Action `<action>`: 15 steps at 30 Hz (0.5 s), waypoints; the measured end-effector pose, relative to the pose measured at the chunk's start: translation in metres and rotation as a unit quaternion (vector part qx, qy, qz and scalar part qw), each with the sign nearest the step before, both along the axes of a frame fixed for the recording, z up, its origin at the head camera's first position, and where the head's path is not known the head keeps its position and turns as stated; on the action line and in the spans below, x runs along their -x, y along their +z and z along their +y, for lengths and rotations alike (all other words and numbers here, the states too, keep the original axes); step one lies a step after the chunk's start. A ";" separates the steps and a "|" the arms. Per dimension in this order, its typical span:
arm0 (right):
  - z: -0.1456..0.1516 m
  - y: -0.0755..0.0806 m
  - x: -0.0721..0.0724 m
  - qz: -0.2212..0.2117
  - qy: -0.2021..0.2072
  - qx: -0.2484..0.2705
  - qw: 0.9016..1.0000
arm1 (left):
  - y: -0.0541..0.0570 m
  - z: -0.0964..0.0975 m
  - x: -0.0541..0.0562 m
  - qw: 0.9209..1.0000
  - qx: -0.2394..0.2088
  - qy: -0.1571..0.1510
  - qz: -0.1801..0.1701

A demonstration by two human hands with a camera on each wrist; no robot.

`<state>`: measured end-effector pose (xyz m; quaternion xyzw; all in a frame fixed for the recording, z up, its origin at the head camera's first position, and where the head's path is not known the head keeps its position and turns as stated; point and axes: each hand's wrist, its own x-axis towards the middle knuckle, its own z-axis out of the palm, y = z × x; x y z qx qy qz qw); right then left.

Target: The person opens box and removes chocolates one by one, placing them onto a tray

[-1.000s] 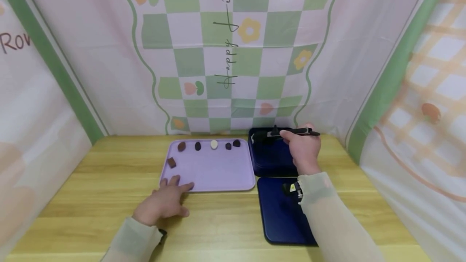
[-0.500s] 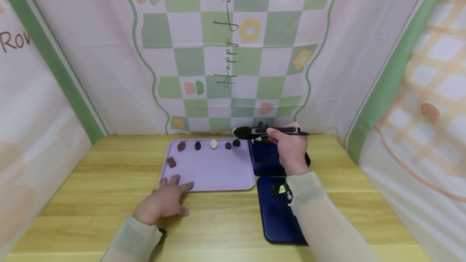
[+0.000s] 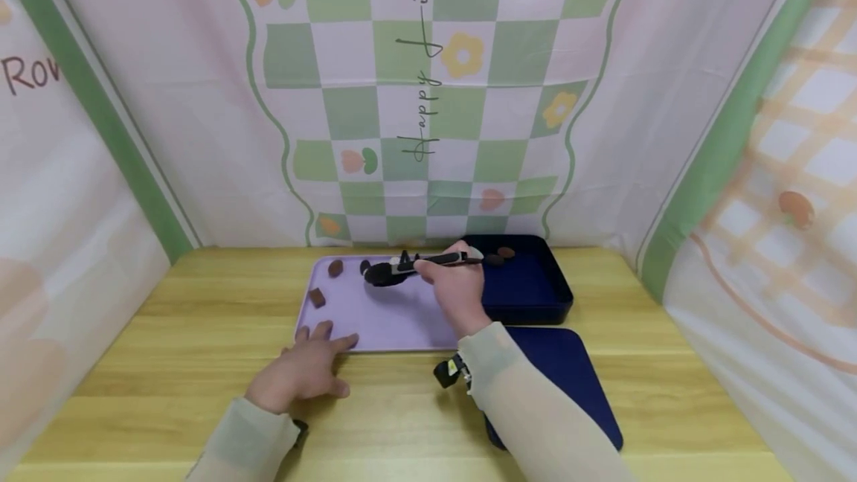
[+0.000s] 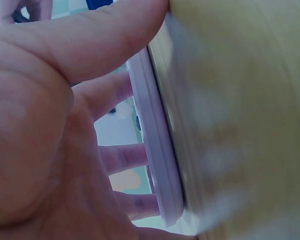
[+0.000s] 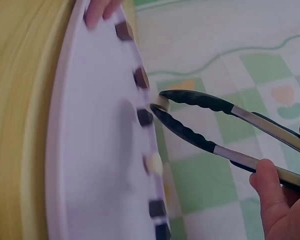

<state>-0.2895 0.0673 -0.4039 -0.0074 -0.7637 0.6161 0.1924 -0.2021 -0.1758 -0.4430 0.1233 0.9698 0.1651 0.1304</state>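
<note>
My right hand [image 3: 460, 288] grips a pair of black-tipped metal tongs [image 3: 435, 262] over the lilac tray [image 3: 435, 333]. In the right wrist view, a small pale piece [image 5: 162, 103] sits between the tong tips. Small chocolate-like pieces line the tray's far side: a brown oval one [image 3: 335, 268], a dark one [image 5: 145, 117], a white one [image 5: 153, 164] and others. A brown square piece [image 3: 318, 297] lies at the left. With fingers spread, my left hand [image 3: 304, 370] rests on the tray's front left edge; its fingers [image 4: 122, 159] reach over the rim.
A deep navy box [image 3: 556, 296] stands right of the tray, with a brown piece [image 3: 506, 252] and a dark piece [image 3: 494, 259] inside. Its flat navy lid [image 3: 569, 370] lies in front, partly under my right sleeve [image 3: 529, 400]. A patterned curtain [image 3: 402, 95] hangs behind the wooden table [image 3: 221, 303].
My right hand has carried the tongs left from above the navy box to over the tray, and they now partly cover the far row. The left hand stays in place.
</note>
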 end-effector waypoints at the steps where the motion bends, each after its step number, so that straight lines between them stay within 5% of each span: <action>1: -0.005 -0.001 0.000 -0.005 0.007 0.014 1.000 | 0.000 0.000 0.000 1.000 0.000 0.001 0.000; 7: -0.026 -0.005 0.002 -0.016 0.032 0.086 0.996 | 0.000 0.000 -0.002 1.000 0.001 0.006 -0.006; 15: -0.039 -0.015 0.008 -0.031 0.055 0.068 0.996 | 0.000 0.000 -0.001 1.000 0.002 0.009 -0.006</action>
